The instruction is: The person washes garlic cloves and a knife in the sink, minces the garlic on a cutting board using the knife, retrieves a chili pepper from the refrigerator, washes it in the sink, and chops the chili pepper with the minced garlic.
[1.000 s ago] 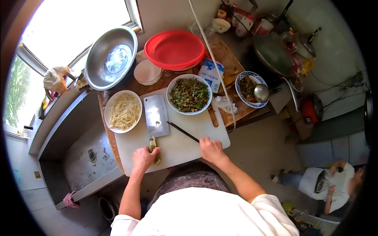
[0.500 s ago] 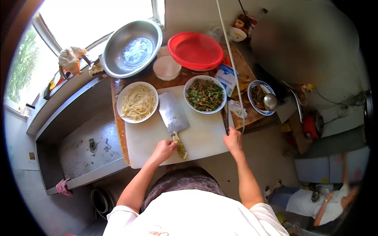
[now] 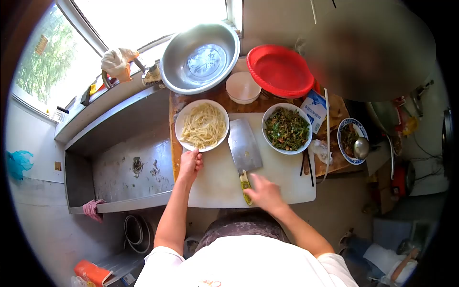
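Observation:
My left hand (image 3: 191, 162) is closed at the near rim of a white bowl of noodles (image 3: 203, 124), with the thumb at the rim. The bowl sits at the left of the white cutting board (image 3: 215, 182). A wide cleaver (image 3: 245, 143) lies flat in the middle of the board, its green-and-white handle (image 3: 245, 189) towards me. My right hand (image 3: 265, 193), smeared by motion, is just right of that handle. A white bowl of chopped greens (image 3: 287, 128) stands at the board's right, and dark chopsticks (image 3: 311, 167) lie below it.
Behind stand a large metal basin (image 3: 172, 79), a small pale bowl (image 3: 243, 88) and a red plastic basin (image 3: 279, 71). A blue-rimmed bowl with a ladle (image 3: 361, 147) is at the right. The metal sink (image 3: 114, 167) lies left. Another person (image 3: 389, 260) is at lower right.
My left hand has left the cleaver's handle for the noodle bowl. My right hand has let go of the chopsticks and moved left towards the cleaver's handle. The view has shifted.

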`<state>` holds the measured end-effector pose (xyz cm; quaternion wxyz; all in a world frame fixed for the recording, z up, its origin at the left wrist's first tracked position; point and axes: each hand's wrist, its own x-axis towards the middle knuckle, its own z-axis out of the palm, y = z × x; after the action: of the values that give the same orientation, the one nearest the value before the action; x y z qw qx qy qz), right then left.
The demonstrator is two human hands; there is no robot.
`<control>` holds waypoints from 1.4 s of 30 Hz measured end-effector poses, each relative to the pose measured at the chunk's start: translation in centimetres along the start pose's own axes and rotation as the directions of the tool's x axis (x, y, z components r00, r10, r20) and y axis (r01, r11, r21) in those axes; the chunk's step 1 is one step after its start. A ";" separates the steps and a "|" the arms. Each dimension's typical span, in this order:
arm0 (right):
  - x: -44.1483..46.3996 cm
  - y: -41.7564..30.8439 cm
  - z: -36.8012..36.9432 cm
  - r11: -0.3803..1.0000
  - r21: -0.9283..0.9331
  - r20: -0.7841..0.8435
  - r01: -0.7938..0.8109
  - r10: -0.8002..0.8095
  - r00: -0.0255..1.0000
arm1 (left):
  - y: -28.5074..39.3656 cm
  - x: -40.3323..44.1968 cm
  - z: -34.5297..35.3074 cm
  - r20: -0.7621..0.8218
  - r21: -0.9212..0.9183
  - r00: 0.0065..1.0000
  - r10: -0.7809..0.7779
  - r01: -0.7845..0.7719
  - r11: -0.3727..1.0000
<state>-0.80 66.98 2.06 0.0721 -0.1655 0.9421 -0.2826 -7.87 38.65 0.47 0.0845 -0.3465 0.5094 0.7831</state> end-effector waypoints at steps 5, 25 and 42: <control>2.1 -3.8 0.5 0.991 -0.084 0.180 -0.105 0.118 0.977 | 1.0 1.7 0.0 -0.002 0.055 1.000 -0.023 0.024 0.998; -12.5 7.4 -16.8 0.880 -0.390 0.369 0.272 -0.121 0.921 | 0.8 -2.1 -3.4 -0.012 -0.095 0.993 0.120 -0.120 0.988; 7.8 -6.5 -5.2 0.725 -0.181 0.586 0.664 -0.463 0.665 | -6.8 -15.9 -18.1 -0.291 -0.415 0.954 0.078 -0.199 0.888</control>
<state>-7.56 61.76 9.71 0.1879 -0.5327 0.8237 -0.0493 15.55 29.87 1.05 -0.1217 -0.4208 0.3495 0.8282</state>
